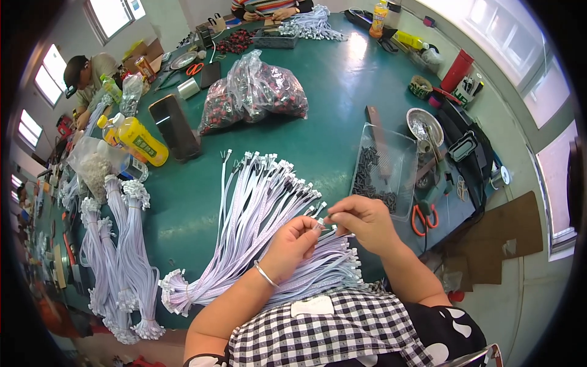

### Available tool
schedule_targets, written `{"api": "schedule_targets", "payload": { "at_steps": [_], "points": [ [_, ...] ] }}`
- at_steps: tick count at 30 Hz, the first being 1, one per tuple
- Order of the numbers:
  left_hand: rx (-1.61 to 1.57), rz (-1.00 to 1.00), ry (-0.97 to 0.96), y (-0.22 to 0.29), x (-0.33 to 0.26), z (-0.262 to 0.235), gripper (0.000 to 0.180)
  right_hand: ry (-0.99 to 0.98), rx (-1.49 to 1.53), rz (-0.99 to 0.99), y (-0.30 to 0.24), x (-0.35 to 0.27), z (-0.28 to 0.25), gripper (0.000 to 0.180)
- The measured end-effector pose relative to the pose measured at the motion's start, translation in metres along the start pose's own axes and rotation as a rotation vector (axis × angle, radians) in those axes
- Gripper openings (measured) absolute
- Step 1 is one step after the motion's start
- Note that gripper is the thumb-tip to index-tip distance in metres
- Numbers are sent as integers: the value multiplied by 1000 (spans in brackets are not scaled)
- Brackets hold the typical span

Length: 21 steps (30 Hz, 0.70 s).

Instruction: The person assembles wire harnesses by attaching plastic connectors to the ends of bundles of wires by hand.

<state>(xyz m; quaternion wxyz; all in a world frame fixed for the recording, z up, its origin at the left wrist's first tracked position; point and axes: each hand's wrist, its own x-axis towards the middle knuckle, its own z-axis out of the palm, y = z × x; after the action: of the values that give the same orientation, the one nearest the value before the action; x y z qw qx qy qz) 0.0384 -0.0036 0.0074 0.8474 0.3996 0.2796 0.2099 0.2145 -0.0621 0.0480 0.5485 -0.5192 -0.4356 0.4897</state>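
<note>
I can see a fan of cables spread on the tabletop before the worker, with tied bundles to its left and a bottle and a phone behind those. Behind the fan sits a stuffed bag. Over to the right is a tray with small pieces in it, a bowl near its far right corner.

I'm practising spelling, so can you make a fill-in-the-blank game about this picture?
The hand with the bracelet at its wrist is the ____ one.
The clear tray holds small ____ pieces.
The clear bag beyond the fanned-out white cables holds black and ____ parts.
Missing words: left; black; red.
</note>
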Motion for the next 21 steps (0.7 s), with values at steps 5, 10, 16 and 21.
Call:
{"api": "schedule_targets", "payload": {
  "at_steps": [5,10,16,21],
  "points": [
    [24,-47,8,-2,-3,0,8,3,-42,55,11,14,8,9],
    [-1,-27,54,0,-1,-7,7,-23,56,84,23,3,-9,7],
    [-27,-7,83,-3,1,-12,14,12,99,157,28,-3,-3,8],
    [-30,-5,72,-2,1,-13,14,14,28,159,28,0,3,9]
  ]
}}
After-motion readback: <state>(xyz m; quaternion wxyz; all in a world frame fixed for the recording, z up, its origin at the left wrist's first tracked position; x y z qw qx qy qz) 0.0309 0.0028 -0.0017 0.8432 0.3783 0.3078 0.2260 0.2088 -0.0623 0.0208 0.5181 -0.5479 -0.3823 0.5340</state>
